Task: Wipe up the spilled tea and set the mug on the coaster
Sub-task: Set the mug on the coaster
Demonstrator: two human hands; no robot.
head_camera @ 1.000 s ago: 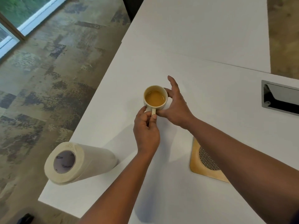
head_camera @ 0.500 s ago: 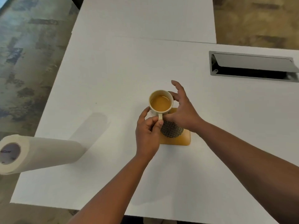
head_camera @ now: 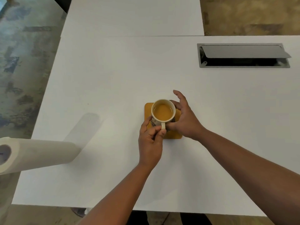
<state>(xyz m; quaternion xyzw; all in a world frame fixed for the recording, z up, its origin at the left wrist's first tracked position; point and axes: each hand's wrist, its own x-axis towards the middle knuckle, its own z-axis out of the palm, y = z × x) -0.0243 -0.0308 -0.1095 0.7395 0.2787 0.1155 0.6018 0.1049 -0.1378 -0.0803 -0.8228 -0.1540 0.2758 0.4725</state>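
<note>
- The white table (head_camera: 113, 82) fills most of the head view, with a seam running across its far part and a second white panel beyond.
- A paper towel roll (head_camera: 37, 154) lies on its side at the table's left edge, its long axis running left to right; the hollow core end faces left and overhangs the edge.
- A metal cable hatch (head_camera: 243, 55) is sunk into the table at far right, its grey flap tilted up over a dark recess; what lies inside cannot be told.
- The right hand (head_camera: 186, 118) cups the mug's right side, thumb under the handle's base, fingers curved and spread, the index raised clear of the rim.
- The left hand (head_camera: 150, 142) comes from below; its thumb and curled forefinger pinch the handle, the other fingers folded into the palm.
- The coaster (head_camera: 147, 111), a tan square with a dark woven centre, lies flat at mid-table, partly covered by the mug and both hands.
- The mug (head_camera: 163, 111), cream with a dark pattern on its wall, stands upright over the coaster; whether its base touches cannot be told.
- Its mouth opens upward and it holds light brown tea to well below the rim.
- Its 1 handle (head_camera: 163, 125) points toward the person, at the near side.
</note>
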